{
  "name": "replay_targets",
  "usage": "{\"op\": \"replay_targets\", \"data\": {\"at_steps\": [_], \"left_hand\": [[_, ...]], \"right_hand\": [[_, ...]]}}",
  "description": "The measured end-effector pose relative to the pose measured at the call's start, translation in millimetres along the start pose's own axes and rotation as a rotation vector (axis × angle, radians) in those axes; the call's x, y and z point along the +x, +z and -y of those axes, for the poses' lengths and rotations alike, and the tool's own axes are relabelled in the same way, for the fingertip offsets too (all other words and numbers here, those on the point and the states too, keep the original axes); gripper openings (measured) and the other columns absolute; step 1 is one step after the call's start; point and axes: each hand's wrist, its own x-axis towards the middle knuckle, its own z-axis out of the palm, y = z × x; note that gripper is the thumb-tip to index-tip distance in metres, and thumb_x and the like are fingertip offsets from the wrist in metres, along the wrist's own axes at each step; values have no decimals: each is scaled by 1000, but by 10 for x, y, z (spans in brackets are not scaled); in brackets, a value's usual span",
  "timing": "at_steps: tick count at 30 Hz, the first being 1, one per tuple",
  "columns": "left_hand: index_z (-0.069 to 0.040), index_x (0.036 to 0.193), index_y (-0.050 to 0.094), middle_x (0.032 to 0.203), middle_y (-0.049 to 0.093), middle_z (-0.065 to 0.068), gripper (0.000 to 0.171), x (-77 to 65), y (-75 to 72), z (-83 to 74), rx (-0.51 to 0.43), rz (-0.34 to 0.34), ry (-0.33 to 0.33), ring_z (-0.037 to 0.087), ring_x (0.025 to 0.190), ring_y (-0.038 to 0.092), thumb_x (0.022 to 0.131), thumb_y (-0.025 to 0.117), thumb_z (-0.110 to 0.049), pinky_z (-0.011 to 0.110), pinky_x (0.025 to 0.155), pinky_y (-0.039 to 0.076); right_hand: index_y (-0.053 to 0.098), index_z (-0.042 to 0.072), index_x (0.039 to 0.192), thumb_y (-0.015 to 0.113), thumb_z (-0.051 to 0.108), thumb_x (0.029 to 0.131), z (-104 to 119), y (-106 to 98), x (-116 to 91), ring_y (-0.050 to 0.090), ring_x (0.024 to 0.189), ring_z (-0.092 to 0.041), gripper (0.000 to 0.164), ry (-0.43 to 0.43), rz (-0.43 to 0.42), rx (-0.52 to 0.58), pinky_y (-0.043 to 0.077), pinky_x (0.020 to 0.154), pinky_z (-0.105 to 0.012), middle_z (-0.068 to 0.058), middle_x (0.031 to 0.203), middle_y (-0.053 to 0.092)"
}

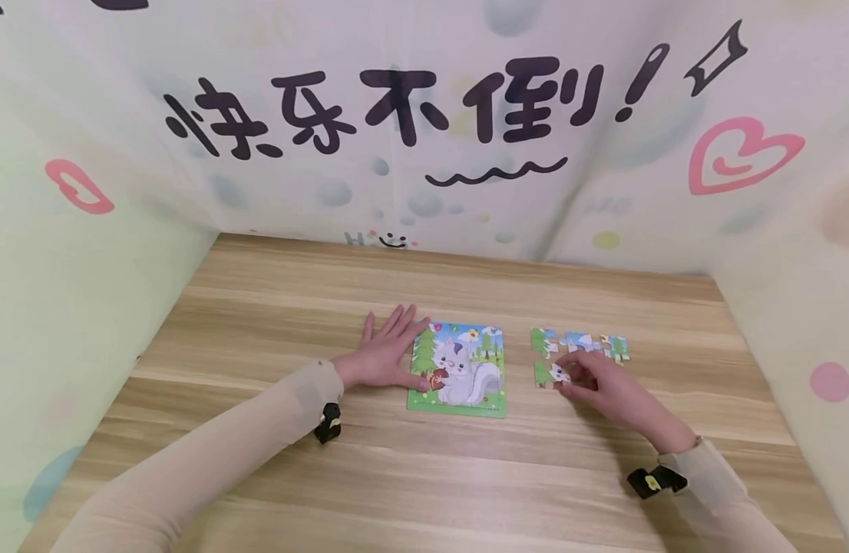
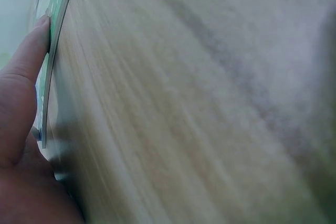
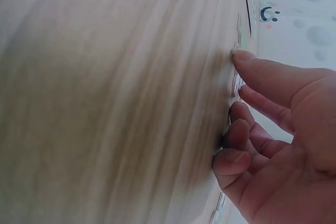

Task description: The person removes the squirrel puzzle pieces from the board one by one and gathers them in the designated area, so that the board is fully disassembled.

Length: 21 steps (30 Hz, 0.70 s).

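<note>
A square squirrel jigsaw puzzle (image 1: 466,376) in a green-edged board lies flat on the wooden table. My left hand (image 1: 383,359) rests at its left side with fingers spread, the thumb lying over the board's edge. That thumb (image 2: 31,51) also shows on the board's rim in the left wrist view. To the right, my right hand (image 1: 614,388) pinches a puzzle piece (image 1: 559,373) with a squirrel's face between thumb and index finger, down at the table. In the right wrist view the right hand's (image 3: 283,124) other fingers curl against the tabletop, and the piece is mostly hidden.
Beyond the right hand lie more loose pieces: a green tree piece (image 1: 543,340), a blue-and-white piece (image 1: 578,339) and another tree piece (image 1: 618,347). The table (image 1: 424,476) meets a printed cloth backdrop (image 1: 397,200) at the back, with cloth on both sides too.
</note>
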Motion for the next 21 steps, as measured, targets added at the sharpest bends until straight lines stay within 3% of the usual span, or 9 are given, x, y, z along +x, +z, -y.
{"op": "replay_targets", "data": {"at_steps": [12, 21], "left_hand": [[-15, 169, 10, 174, -9, 15, 117, 10, -8, -2, -11, 10, -4, 33, 160, -15, 85, 79, -60, 69, 118, -20], [-15, 169, 10, 174, -9, 16, 117, -1, -18, -3, 0, 7, 0, 34, 160, -14, 86, 78, -60, 70, 118, -20]], "right_hand": [[67, 3, 122, 76, 8, 95, -51, -20, 43, 52, 74, -5, 29, -57, 0, 20, 49, 65, -24, 6, 88, 63], [65, 2, 124, 74, 7, 96, -52, -21, 68, 54, 73, -5, 30, -47, 25, 44, 49, 65, -25, 6, 88, 63]]}}
